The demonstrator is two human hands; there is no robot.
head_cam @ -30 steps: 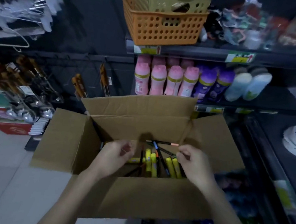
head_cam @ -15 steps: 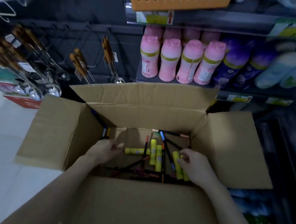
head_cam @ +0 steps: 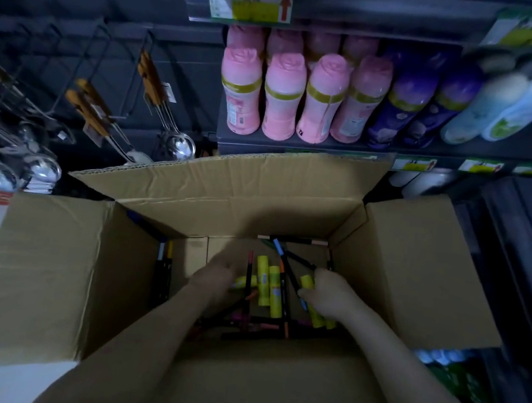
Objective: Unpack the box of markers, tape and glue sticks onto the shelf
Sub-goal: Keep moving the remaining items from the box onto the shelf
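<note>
Box (head_cam: pixel 245 199) unpacking: picking stage.
Right hand (head_cam: pixel 330 295) grips a glue stick (head_cam: pixel 307 282); left hand (head_cam: pixel 215 278) blurred, grip unclear. Next, lift clear of markers (head_cam: pixel 249 275), up to shelf (head_cam: pixel 329 145).

The brown cardboard box (head_cam: pixel 415 266) stands open, its flaps folded outward. On its floor lie yellow glue sticks (head_cam: pixel 262 283), several side by side near the middle, among thin black markers (head_cam: pixel 290 239) with coloured caps, crossed at all angles. Two upright markers (head_cam: pixel 164 256) lean against the left wall. The right hand (head_cam: pixel 330 295) grips one glue stick (head_cam: pixel 307 281).
</note>
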